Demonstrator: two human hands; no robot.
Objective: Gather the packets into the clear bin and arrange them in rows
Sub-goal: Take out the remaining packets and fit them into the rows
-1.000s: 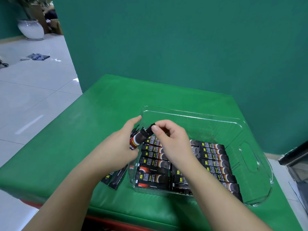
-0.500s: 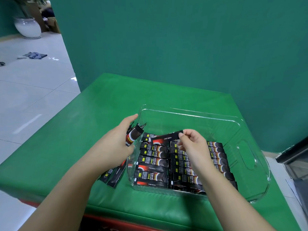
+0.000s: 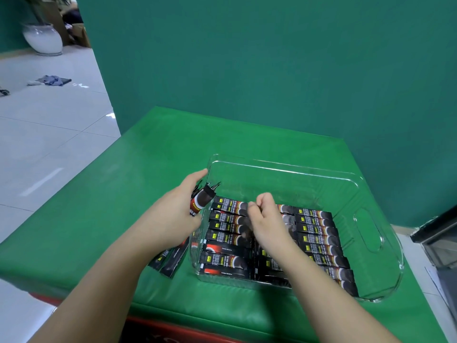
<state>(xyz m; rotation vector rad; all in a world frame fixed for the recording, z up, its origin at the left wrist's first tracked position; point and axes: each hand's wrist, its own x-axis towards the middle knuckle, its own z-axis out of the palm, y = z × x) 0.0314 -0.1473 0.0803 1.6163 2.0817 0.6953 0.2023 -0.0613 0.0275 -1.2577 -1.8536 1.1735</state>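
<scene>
Since half a second ago, the right hand (image 3: 268, 219) has lowered into the clear bin (image 3: 284, 169); the packet it pinched is no longer visible, apparently laid in the middle row beneath curled fingers. Whether it still pinches anything cannot be told. Left hand (image 3: 173, 216), beside the bin wall, grips a bundle of packets (image 3: 201, 199) pointing up and away. Rowed packets (image 3: 228, 219) lie long axis left-right.
</scene>
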